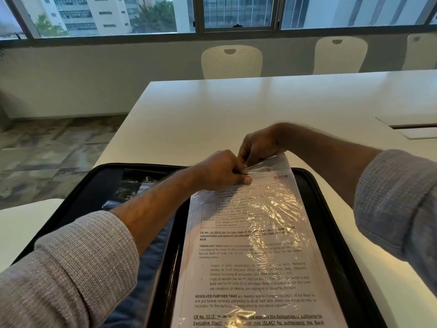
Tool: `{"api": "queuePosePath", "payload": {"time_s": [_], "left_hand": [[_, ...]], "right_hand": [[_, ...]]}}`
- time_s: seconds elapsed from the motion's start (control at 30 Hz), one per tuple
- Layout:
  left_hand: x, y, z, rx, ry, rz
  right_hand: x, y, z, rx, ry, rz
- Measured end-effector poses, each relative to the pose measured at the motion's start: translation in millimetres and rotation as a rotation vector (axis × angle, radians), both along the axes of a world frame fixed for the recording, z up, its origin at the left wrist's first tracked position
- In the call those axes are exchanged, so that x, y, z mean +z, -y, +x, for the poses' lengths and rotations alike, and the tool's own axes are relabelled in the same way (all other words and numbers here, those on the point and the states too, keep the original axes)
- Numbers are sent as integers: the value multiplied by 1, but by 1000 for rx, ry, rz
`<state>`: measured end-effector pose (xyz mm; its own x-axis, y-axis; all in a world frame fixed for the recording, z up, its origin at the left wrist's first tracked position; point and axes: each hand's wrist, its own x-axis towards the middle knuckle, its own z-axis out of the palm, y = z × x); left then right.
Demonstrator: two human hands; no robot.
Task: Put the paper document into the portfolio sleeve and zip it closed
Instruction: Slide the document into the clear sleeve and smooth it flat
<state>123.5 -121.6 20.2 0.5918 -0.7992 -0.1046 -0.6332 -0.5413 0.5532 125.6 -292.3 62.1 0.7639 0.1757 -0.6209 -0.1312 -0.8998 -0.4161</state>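
Here both hands [238, 165] pinch the sleeve [274, 166] top over the open portfolio [326, 209].

the paper [254, 268] inside the clear sleeve [279, 204] has the red word "slice" at its top. lower down, bold words say "resolved that", "resolved further that" and "cr no. 32/2025-26".

I see a white printed paper document [253, 263] lying flat inside a crinkled clear plastic sleeve [281, 209], text facing up, on the right half of an open black zip portfolio [331, 233] with blue lining, unzipped.
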Motion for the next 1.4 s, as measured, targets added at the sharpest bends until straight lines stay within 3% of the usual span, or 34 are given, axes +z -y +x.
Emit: {"api": "queuePosePath", "payload": {"time_s": [0.2,0.4,0.87,1.4], "left_hand": [[0,2,-2,-11,-9,-26],[1,2,0,-1,-25,-33],[-1,1,-1,-2,-17,-109],[-1,2,0,7,56,-118]], "right_hand": [[-7,-4,0,41,-61,10],[-2,7,1,15,11,39],[-1,12,2,57,-183,0],[-10,6,1,56,-212,17]]}}
